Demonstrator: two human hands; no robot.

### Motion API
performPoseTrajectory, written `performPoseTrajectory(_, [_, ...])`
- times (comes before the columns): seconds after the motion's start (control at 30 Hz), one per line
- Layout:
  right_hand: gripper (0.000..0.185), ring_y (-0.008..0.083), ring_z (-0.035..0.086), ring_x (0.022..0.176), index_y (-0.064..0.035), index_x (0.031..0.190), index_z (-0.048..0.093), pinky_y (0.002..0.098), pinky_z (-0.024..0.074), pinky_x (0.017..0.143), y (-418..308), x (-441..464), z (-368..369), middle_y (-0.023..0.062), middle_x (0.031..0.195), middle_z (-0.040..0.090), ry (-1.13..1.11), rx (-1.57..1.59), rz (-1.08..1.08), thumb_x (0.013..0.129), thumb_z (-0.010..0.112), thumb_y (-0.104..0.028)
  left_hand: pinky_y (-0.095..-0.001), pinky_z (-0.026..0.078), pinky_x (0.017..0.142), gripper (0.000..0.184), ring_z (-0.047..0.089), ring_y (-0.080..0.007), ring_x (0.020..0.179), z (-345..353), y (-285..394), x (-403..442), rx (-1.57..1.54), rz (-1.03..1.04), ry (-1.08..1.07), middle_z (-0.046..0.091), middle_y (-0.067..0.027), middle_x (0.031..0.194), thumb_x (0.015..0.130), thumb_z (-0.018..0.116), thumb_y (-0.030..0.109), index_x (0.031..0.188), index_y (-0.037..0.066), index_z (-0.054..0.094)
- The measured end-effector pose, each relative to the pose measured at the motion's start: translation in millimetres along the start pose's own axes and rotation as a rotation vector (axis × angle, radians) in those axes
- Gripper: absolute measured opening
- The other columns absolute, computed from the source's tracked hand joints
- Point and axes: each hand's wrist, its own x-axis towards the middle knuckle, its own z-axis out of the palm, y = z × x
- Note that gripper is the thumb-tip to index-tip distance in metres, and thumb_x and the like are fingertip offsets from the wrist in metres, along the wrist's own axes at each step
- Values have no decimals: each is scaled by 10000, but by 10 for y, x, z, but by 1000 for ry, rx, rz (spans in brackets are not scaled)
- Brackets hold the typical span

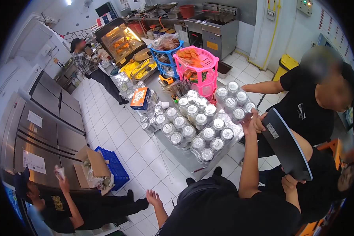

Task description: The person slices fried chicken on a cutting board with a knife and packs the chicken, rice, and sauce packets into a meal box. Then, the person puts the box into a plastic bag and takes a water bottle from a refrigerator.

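My left hand (155, 198) is held out low on the left, fingers spread and holding nothing. My right arm reaches forward, and my right hand (252, 122) is closed at the upper left edge of a flat black panel (285, 145) with a small white label. Another person's hand (291, 183) appears to grip the panel's lower end; overlapping arms make this hard to separate. Just left of my right hand is a clear-wrapped pack of lidded cans (235, 101), with a co-worker's arm (261, 87) reaching toward it. More clear cans with silver lids (192, 126) crowd the steel table.
Pink (196, 65) and blue (167, 51) tiered racks, an orange-and-blue box (140, 97) and food trays (143, 70) stand farther along the table. A blue crate (116, 169) and open carton (92, 167) sit on the floor. Several people stand around.
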Motion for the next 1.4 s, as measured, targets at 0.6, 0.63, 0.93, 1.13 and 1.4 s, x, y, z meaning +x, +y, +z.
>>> performPoseTrajectory(0.6, [661, 301, 586, 1167, -148, 1382, 508, 567, 475, 977, 425, -819, 1909, 85, 1302, 576, -227, -47, 277, 851, 754, -454, -446, 330, 1174, 696, 319, -330, 1479, 3627, 843, -1500, 506, 631, -787, 255, -221, 1622, 1026, 582, 208, 1593, 59, 207])
performPoseTrajectory(0.63, [673, 304, 580, 1187, -147, 1393, 498, 570, 468, 989, 461, -833, 1952, 87, 1314, 572, -218, -61, 272, 852, 753, -456, -451, 286, 1203, 741, 272, -344, 1508, 3665, 825, -1517, 540, 668, -778, 209, -233, 1644, 1030, 582, 220, 1614, 60, 155])
performPoseTrajectory(0.93, [833, 343, 513, 1301, -145, 1521, 380, 596, 385, 1094, 508, -868, 1955, 136, 1480, 477, -240, -194, 316, 862, 693, -547, -507, 409, 1110, 846, 279, -354, 1487, 3604, 881, -1578, 509, 571, -795, 214, -199, 1636, 990, 672, 228, 1627, 101, 130])
performPoseTrajectory(1.13, [770, 367, 496, 1270, -145, 1462, 417, 564, 392, 1111, 359, -969, 1802, 200, 1418, 459, -286, -128, 401, 838, 750, -449, -501, 364, 1142, 845, 283, -350, 1492, 3600, 941, -1665, 490, 523, -820, 242, -214, 1635, 992, 674, 237, 1628, 102, 133])
performPoseTrajectory(1.4, [658, 410, 475, 1332, -105, 1458, 404, 537, 415, 1117, 132, -1292, 1611, 265, 1407, 396, -146, -31, 459, 912, 696, -329, -476, 266, 1208, 811, 302, -363, 1489, 3619, 940, -1618, 571, 578, -787, 243, -247, 1635, 999, 658, 201, 1626, 86, 158])
